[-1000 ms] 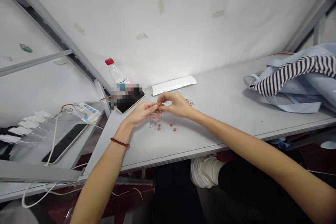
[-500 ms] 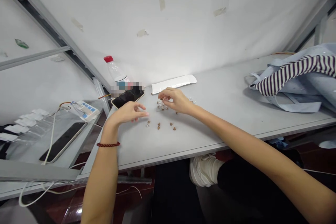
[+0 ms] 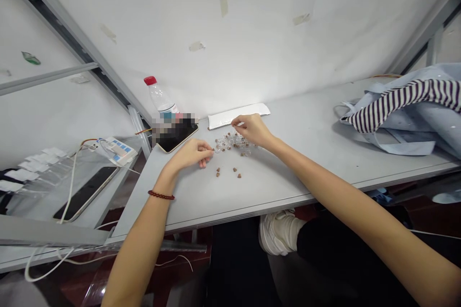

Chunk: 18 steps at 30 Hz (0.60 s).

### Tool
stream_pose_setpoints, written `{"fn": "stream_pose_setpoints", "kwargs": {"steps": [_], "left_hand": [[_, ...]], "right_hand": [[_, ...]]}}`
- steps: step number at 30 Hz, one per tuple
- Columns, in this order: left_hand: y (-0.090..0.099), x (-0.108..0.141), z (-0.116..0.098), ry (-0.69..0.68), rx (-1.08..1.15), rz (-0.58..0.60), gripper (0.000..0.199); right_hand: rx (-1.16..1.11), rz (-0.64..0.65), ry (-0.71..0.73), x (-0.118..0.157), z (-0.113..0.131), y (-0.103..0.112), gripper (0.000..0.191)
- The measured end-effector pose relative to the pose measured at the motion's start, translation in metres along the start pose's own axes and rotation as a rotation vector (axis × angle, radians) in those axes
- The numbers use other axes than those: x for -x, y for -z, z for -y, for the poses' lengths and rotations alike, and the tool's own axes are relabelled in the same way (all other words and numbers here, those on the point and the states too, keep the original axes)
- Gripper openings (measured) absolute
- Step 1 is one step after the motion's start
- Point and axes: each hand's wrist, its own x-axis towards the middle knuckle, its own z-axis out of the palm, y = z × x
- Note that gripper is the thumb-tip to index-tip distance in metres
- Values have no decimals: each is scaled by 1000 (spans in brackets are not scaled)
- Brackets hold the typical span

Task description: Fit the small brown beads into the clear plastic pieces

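Several small clear pieces with brown bits (image 3: 239, 140) lie in a loose cluster on the grey table (image 3: 302, 172). Over the back of the cluster is my right hand (image 3: 252, 128), its thumb and forefinger pinched together; what they hold is too small to name. My left hand (image 3: 198, 152) is at the cluster's left edge with fingers closed, and anything between its fingertips cannot be made out. Nearer the front edge, several loose brown pieces (image 3: 218, 172) lie in two small groups. Behind my right hand rests a long white packet (image 3: 223, 117).
A phone (image 3: 178, 135) and a red-capped bottle (image 3: 160, 98) are at the back left. A light blue bag with a striped strap (image 3: 406, 115) lies at the right. Left and lower, a side surface holds a power strip (image 3: 120, 151), cables and another phone (image 3: 88, 192).
My left hand moved right and its fingers closed. The clear piece near its fingertips is no longer seen at its spot. My right hand shifted right and slightly back, uncovering the cluster.
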Motion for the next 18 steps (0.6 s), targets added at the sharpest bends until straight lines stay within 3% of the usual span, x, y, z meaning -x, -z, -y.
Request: {"fn": "stream_pose_setpoints", "kwargs": {"steps": [4,8,11,15,18], "left_hand": [[-26,-18,0,-135,128,-262,18],[-35,-24,-4,-171,189,-323,29],[-21,-13,-7,-127,137,-227,23],[1,6,-8,-55,17,64,20],[6,12,-8,4,-43,258,26]], "right_hand": [[317,164,87,0,0,-4,34],[471,272,113,1,1,-6,43],[454,285,112,2,0,-5,43],[368,297,121,1,-3,-1,40],[316,228,114,-1,-6,2,36]]}}
